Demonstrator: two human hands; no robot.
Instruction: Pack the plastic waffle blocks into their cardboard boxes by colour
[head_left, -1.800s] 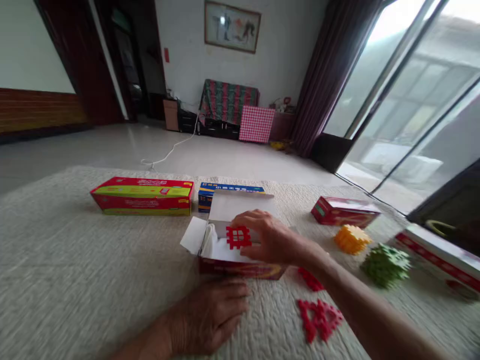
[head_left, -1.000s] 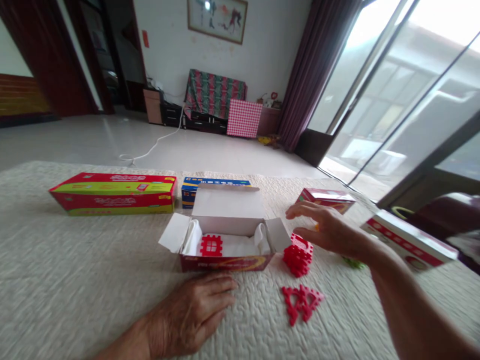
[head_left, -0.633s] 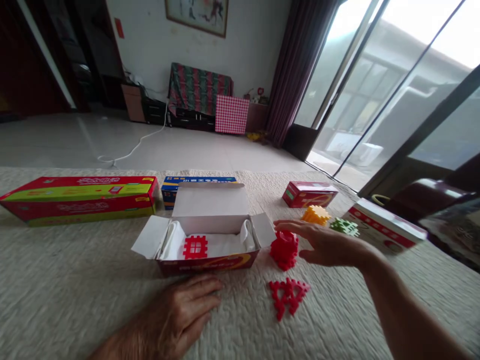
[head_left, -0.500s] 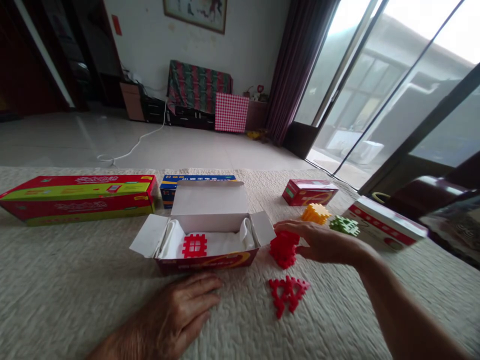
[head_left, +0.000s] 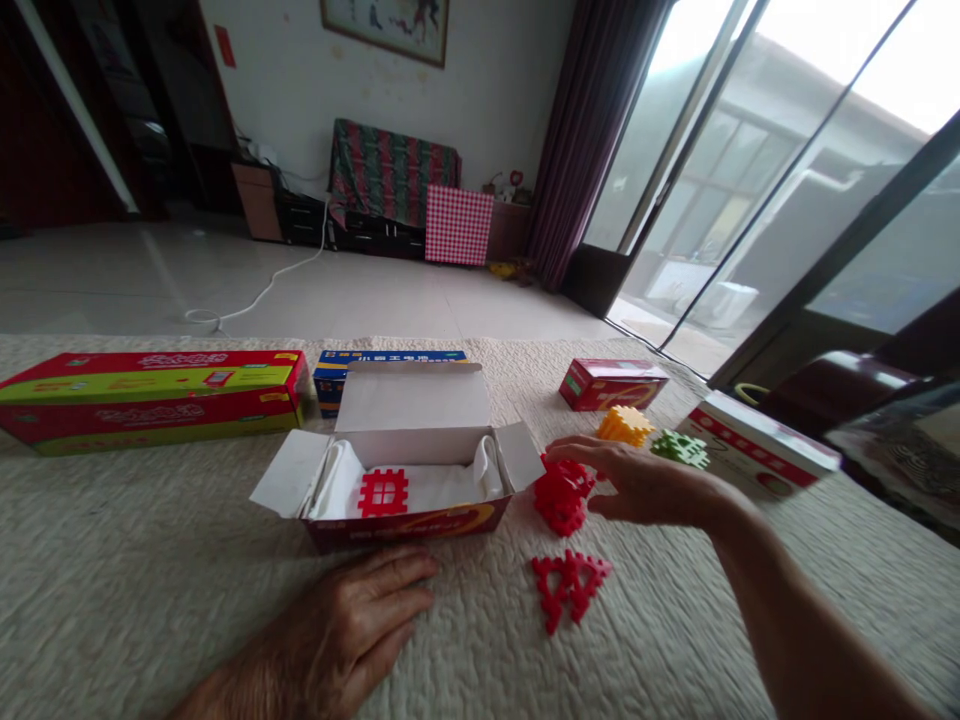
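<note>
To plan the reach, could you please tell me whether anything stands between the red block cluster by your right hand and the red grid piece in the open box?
Yes: the end flap of the open box stands between the red cluster and the red grid piece.

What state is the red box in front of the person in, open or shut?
Open: the red box has its lid raised at the back, and white tissue and a red lattice block show inside.

The long red-and-green box [head_left: 150, 403] carries printed lettering, too blurred to read; so do the blue box [head_left: 326, 388] and the open red box's front [head_left: 405, 527]; no words are legible.
</note>
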